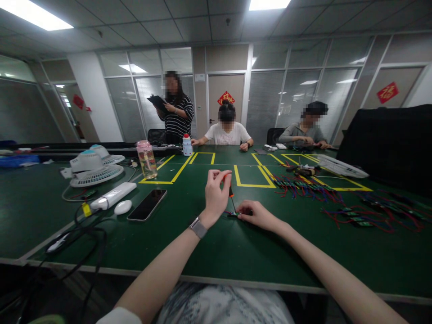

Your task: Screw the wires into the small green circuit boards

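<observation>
My left hand point(216, 193) is closed around the orange-and-black handle of a small screwdriver point(230, 192), held upright with its tip pointing down. The tip meets a small green circuit board with red and blue wires point(233, 213) lying on the green table point(236, 247). My right hand point(258, 213) rests on the table just right of the board, its fingers pinching the board's edge and holding it down. A grey watch sits on my left wrist.
A black phone point(147, 204), white mouse point(123, 207), white power strip point(113, 195), cables, two desk fans point(91, 170) and a pink bottle point(147, 159) lie to the left. Heaps of wired boards point(303, 186) spread to the right. Three people are at the far side.
</observation>
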{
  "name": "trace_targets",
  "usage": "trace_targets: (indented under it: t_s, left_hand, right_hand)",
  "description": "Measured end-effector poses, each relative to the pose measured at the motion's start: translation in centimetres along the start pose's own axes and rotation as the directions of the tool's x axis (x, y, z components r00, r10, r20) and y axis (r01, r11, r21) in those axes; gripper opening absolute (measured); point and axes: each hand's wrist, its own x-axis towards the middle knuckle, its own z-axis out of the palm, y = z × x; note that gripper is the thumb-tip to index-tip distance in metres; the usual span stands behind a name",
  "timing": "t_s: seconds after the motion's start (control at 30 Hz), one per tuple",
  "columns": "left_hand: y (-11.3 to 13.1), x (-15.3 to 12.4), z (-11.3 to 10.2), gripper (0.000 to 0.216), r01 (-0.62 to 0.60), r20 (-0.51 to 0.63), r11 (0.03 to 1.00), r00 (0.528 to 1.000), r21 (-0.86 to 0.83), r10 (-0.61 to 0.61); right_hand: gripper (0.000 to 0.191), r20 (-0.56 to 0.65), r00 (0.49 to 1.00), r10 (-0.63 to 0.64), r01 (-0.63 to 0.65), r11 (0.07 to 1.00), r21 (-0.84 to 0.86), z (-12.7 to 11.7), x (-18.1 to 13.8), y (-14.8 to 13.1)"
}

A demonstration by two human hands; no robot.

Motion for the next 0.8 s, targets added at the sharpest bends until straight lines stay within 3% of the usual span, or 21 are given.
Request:
trace_targets:
  t_s: [0.23,0.47,0.57,0.63,0.73,0.8]
  left_hand:
    - [-0.1,0.0,0.6,0.029,0.04,0.195,0.956,0.981,-0.292,0.019]
    - [0.6,-0.3,0.0,0.02,-0.172,0.106,0.985,0.98,0.019,0.169]
    - [0.7,-0.3,-0.1,0.027,-0.194,0.15,0.98,0.968,-0.047,0.199]
    - [0.6,-0.2,0.2,0.031,-0.118,0.196,0.974,0.968,-0.194,0.156]
    - [0.2,0.0,0.7,0.032,0.104,0.276,0.905,0.961,-0.412,0.016]
    - [0.0,0.1,0.9,0.029,0.192,0.307,0.863,0.951,-0.467,-0.045]
  right_hand:
    - [0.015,0.0,1.0,-0.002,0.002,1.0,-0.001,0.0,0.0,0.1]
    - [0.013,-0.007,1.0,0.001,-0.001,1.0,-0.002,0.1,0.0,0.0]
    - [0.012,-0.006,1.0,0.002,-0.002,1.0,0.001,0.0,0.0,0.0]
    - [0.013,-0.005,1.0,-0.001,0.001,1.0,-0.001,0.0,0.0,0.0]
    - [0.013,-0.006,1.0,-0.01,0.01,1.0,-0.009,0.0,0.0,0.1]
    - [0.014,-0.002,1.0,-0.01,0.01,1.0,-0.01,0.0,0.0,0.1]
